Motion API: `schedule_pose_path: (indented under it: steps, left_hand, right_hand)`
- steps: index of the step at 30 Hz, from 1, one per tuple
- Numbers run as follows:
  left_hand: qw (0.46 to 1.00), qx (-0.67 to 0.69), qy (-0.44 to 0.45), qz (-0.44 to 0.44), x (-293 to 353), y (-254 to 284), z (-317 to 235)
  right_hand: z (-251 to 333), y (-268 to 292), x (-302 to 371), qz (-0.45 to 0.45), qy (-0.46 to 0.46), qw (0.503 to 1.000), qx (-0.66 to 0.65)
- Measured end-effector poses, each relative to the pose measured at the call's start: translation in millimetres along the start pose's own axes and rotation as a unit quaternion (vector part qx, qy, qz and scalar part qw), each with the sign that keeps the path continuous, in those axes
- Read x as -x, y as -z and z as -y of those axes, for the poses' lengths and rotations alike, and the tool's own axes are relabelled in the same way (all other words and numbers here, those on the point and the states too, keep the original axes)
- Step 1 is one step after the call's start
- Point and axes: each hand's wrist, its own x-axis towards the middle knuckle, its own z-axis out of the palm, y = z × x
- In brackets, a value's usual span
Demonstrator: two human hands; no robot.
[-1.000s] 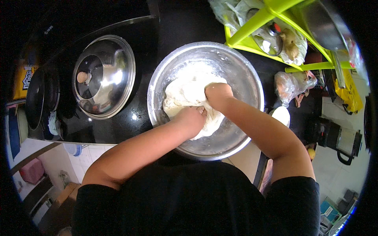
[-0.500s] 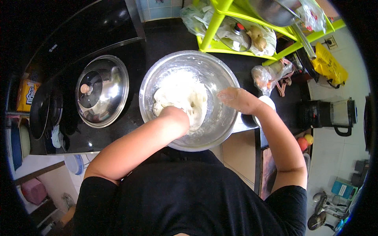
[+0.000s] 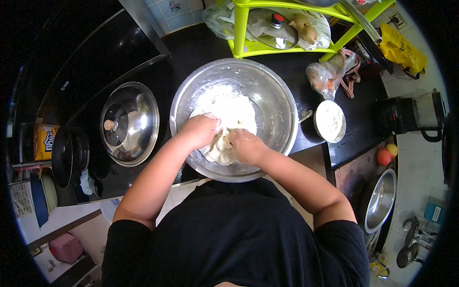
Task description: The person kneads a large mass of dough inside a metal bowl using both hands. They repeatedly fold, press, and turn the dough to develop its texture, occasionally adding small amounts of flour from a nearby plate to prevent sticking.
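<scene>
Both hands (image 3: 200, 130) (image 3: 247, 147) touch dough (image 3: 241, 114) in a metal bowl (image 3: 279, 103)

The dough (image 3: 240, 115) is white, its bowl (image 3: 281, 110) silvery (the counter (image 3: 193, 50) black), the rack (image 3: 240, 26) lime green.

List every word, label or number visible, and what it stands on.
I won't copy wording; printing stands here:
Yellow package: large printing, left uncopied.
Yellow bag: dark printing, too small to read.
Black panel: pale mark, too blurred.
Black appliance: red marks, too small.

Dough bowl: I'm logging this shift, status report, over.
Left hand and right hand both on white dough. Dough inside metal bowl. Nothing visible blocking either hand.
</scene>
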Motion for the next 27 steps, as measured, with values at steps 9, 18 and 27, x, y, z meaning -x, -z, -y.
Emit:
schedule_pose_path:
  steps: [9,18,27]
  left_hand:
    - [0.993,0.042,0.083,0.079,7.1,49.6,-26.1]
    - [0.989,0.137,0.02,-0.057,30.3,35.7,-53.6]
    - [0.97,0.208,0.099,-0.081,41.9,20.8,-35.9]
  right_hand:
    - [-30.4,56.6,0.8,0.059,-0.009,0.983,-0.175]
    - [-200.3,97.0,127.7,-0.286,-0.337,0.897,0.027]
    - [-254.8,70.3,144.9,-0.373,-0.38,0.842,0.086]
